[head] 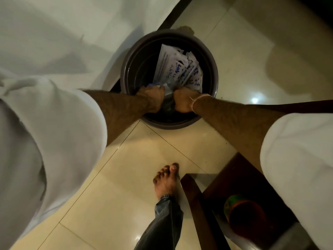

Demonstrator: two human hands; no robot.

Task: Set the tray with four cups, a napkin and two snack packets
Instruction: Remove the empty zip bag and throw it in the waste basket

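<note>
Snack packets [177, 71] are standing inside a dark round bucket [214, 73] on the floor, and both hands are reaching down into it.

Packets are leaning against the bucket wall from 12 to 3 o'clock, white with blue writing, packed close so they are staying upright. The left hand [153, 98] and the right hand [182, 101] are meeting at about 6 o'clock of the rim, both curled closed around a small shiny wrapper [168, 99] between them; I think they are pulling one packet free, but the fingertips are hidden, so I cannot tell the exact pinch. Tray, cups and napkin are not showing anywhere, so this part of the task seems to be only beginning. A bare foot [166, 179] is planted on the tile floor [126, 177] at 6 o'clock, probably for balance while bending.
</note>
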